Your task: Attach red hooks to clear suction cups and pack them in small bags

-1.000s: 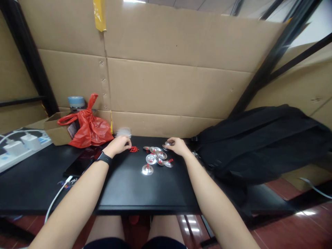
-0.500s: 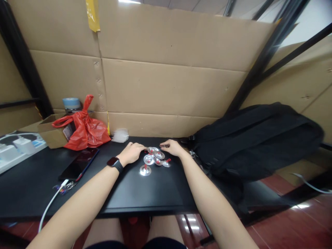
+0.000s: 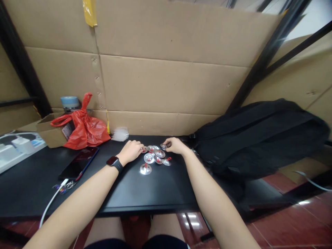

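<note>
Several small silver discs (image 3: 153,158) with red cords lie in a cluster on the black table (image 3: 135,190). My left hand (image 3: 131,151), a dark watch on its wrist, rests at the cluster's left edge with its fingers curled onto a disc (image 3: 144,149). At the far right of the cluster my right hand (image 3: 175,146) pinches another silver disc (image 3: 164,146) between thumb and fingers. One disc (image 3: 145,169) lies a little apart, nearest to me.
A black backpack (image 3: 259,138) fills the table's right side. At the left stand a red plastic bag (image 3: 84,128), a cardboard box (image 3: 50,133), a dark phone (image 3: 79,162), a white cable (image 3: 50,204) and a clear packet (image 3: 119,134). Cardboard walls close the back.
My left hand has moved right from the red cords to the left edge of the discs. My right hand has stayed at the far discs and now pinches one.
</note>
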`<state>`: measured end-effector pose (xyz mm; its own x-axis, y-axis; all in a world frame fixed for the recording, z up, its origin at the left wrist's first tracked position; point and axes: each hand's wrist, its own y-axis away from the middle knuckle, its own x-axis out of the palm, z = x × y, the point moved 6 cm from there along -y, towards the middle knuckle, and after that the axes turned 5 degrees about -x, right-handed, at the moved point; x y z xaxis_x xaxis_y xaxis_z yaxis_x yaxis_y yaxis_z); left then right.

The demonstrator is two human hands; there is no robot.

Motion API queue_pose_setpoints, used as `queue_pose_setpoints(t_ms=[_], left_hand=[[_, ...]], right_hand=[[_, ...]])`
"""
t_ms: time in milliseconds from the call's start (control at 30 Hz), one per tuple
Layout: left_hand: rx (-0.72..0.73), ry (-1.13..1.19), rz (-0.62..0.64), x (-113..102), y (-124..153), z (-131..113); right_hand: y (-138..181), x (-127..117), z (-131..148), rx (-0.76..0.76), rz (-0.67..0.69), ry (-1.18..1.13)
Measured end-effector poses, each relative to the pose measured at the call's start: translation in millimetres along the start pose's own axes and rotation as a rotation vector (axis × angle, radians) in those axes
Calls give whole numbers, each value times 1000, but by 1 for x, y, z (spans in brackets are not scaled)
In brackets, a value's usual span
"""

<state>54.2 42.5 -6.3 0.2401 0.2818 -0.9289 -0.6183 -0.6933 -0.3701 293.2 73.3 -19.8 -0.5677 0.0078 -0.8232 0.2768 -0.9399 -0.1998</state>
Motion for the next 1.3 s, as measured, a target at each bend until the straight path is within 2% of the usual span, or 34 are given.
queue_pose_setpoints(t_ms=[400, 667, 933, 1067, 1100, 1200, 1300], left_hand=[[-46, -46, 12, 2, 0, 0], [-66, 66, -51, -7, 0, 7], [-160, 504, -201, -22, 3, 15], [-232, 661, -288, -31, 7, 13], [-241, 702, -301, -33, 7, 12], [-241, 825, -328, -37, 8, 10], [-238, 972, -336, -37, 8, 10]], right_hand=[[3, -3, -2, 61, -2, 104], [2, -2, 2, 28, -25, 127], [-1, 3, 8, -22, -109, 117], [2, 0, 41, -164, -283, -43], [3, 3, 54, -220, -282, -127], [9, 16, 95, -394, -165, -362], [16, 22, 126, -516, -185, -407]])
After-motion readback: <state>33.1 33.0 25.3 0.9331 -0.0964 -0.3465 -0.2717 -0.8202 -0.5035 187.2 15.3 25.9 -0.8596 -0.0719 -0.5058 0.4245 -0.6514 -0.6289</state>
